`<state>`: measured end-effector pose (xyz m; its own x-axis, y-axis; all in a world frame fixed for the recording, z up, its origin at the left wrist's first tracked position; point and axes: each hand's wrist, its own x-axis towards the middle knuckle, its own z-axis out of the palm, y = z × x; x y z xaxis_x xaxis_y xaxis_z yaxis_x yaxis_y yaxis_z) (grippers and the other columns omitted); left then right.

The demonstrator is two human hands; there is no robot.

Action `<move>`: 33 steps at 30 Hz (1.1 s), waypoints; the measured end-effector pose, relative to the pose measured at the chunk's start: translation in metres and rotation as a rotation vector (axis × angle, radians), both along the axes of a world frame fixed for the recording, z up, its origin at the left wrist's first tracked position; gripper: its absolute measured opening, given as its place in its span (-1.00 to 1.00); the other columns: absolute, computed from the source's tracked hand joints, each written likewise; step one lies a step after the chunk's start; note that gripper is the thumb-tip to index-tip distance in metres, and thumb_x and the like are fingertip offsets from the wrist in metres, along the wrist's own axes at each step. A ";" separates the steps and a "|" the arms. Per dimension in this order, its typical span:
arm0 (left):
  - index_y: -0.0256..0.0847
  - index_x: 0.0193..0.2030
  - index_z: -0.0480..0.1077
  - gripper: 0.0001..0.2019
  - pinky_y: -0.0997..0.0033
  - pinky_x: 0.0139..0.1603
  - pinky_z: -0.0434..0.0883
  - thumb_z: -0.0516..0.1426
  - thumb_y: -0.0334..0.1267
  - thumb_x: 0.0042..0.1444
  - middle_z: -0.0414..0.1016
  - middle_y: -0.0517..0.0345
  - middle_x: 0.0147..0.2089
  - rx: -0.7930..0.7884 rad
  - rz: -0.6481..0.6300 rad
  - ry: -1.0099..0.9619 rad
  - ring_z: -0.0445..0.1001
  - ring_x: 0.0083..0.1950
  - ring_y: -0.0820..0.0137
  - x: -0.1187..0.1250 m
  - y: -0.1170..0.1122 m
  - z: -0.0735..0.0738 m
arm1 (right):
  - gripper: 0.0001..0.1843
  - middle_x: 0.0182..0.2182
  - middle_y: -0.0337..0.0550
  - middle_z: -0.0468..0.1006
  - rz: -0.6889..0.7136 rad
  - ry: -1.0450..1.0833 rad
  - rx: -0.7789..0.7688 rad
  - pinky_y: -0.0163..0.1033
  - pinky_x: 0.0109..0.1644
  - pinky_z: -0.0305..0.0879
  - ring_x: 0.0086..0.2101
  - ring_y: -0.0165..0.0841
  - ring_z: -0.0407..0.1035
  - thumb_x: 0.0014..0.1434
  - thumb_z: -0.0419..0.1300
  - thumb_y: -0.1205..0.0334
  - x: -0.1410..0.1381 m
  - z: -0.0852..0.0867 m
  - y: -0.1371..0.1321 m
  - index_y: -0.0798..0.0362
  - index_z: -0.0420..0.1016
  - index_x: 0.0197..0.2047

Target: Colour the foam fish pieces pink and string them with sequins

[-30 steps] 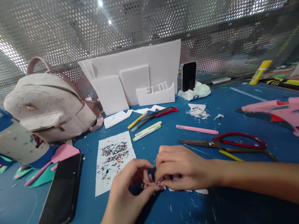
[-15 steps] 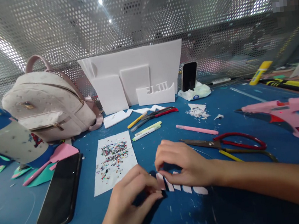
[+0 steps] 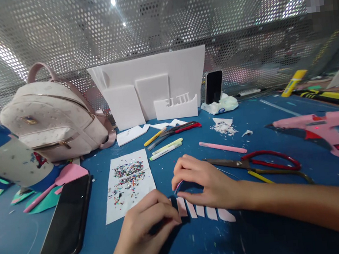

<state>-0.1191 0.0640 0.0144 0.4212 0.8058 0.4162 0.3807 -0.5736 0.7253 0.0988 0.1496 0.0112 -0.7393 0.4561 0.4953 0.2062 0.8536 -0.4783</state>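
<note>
My left hand [image 3: 146,226] lies low at the centre front, its fingers curled and its fingertips pinched together beside a row of several small white foam pieces [image 3: 207,213] on the blue table [image 3: 259,230]. My right hand [image 3: 199,178] arches just over that row with its fingers bent and its thumb touching the pieces. A thin pink-purple stick [image 3: 178,187] shows under its fingertips. What the left fingertips pinch is hidden.
A white sheet with coloured confetti [image 3: 129,183] lies left of the hands. A black phone [image 3: 65,223], a pale backpack [image 3: 52,119], red scissors [image 3: 258,164], a pink pen [image 3: 222,147], markers [image 3: 165,148], a pink glue gun [image 3: 318,129] and white foam boards [image 3: 153,86] surround them.
The hands, joined over the pieces a second ago, have drawn apart: my left hand slid down and left, and the row of white pieces now shows between them.
</note>
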 end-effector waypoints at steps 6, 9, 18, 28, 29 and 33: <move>-0.15 -0.34 0.51 -0.77 0.60 -0.22 0.42 0.21 -0.60 0.13 0.50 0.25 -0.32 -0.063 0.099 -0.039 0.52 -0.29 0.51 0.003 0.003 -0.001 | -0.82 -0.30 -0.15 0.45 0.176 -0.001 0.100 -0.23 -0.19 0.18 -0.32 -0.37 0.26 0.35 0.21 0.15 0.001 0.002 0.000 0.05 0.56 -0.21; -0.15 -0.35 0.49 -0.79 0.58 -0.25 0.41 0.20 -0.56 0.16 0.48 0.25 -0.34 -0.044 0.100 -0.019 0.51 -0.31 0.50 0.003 0.003 0.001 | -0.73 -0.33 -0.15 0.47 0.199 0.020 0.090 -0.22 -0.17 0.20 -0.31 -0.37 0.29 0.41 0.13 0.12 0.001 0.004 0.000 0.06 0.57 -0.23; -0.14 0.05 0.41 -0.68 0.10 0.08 0.37 -0.04 -0.53 0.34 0.47 -0.03 0.10 0.365 0.209 0.512 0.43 0.11 0.18 -0.054 0.055 0.010 | -0.84 -0.34 -0.15 0.50 0.156 0.089 0.011 -0.22 -0.20 0.23 -0.30 -0.36 0.32 0.37 0.18 0.26 0.000 0.001 0.002 0.09 0.53 -0.26; -0.05 0.11 0.48 -0.44 -0.01 0.04 0.38 -0.06 -0.66 0.12 0.43 -0.02 0.12 0.292 0.248 0.708 0.41 0.11 0.11 -0.074 0.066 -0.008 | -0.86 -0.35 -0.16 0.49 0.160 0.084 0.018 -0.20 -0.18 0.22 -0.30 -0.38 0.32 0.37 0.17 0.28 0.001 -0.001 0.002 0.10 0.51 -0.25; -0.06 0.11 0.48 -0.43 0.01 0.03 0.39 -0.06 -0.66 0.11 0.43 -0.02 0.11 0.298 0.259 0.717 0.42 0.09 0.11 -0.074 0.066 -0.007 | -0.86 -0.34 -0.16 0.49 0.159 0.080 0.019 -0.20 -0.18 0.22 -0.30 -0.38 0.32 0.37 0.17 0.29 0.001 -0.001 0.002 0.10 0.51 -0.25; -0.13 0.12 0.46 -0.45 -0.01 0.03 0.39 -0.05 -0.64 0.08 0.43 -0.05 0.12 0.282 0.305 0.739 0.41 0.07 0.10 -0.074 0.067 -0.004 | -0.85 -0.34 -0.16 0.49 0.156 0.073 0.020 -0.20 -0.18 0.22 -0.30 -0.38 0.32 0.38 0.15 0.27 0.001 0.000 0.002 0.08 0.50 -0.25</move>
<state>-0.1929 0.1306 0.0102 0.4456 0.8354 0.3218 0.8678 -0.4914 0.0739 0.0997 0.1511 0.0112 -0.7621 0.3282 0.5582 0.0358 0.8821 -0.4698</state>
